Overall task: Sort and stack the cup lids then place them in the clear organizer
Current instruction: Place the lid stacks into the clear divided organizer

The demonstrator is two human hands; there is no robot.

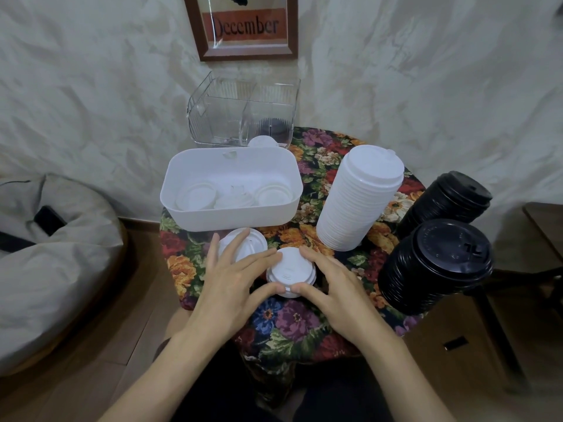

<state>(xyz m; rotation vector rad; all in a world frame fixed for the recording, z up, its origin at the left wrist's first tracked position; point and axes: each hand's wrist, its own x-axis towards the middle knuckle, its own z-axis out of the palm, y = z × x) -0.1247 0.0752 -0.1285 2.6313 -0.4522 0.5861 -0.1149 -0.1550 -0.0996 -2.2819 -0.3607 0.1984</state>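
Observation:
A short stack of white lids stands on the floral table near its front edge. My left hand and my right hand flank it, thumbs and forefingers touching its rim from both sides. The outer fingers of my left hand lie over another white lid just left of the stack. A tall white lid stack leans at the right, with two tall black lid stacks beyond it. The clear organizer stands at the back, with a few black lids and a white lid inside.
A white plastic bin with several loose white lids sits in the middle of the small round table. A framed picture hangs on the wall behind. A grey beanbag lies to the left, and a cardboard box stands at the lower right.

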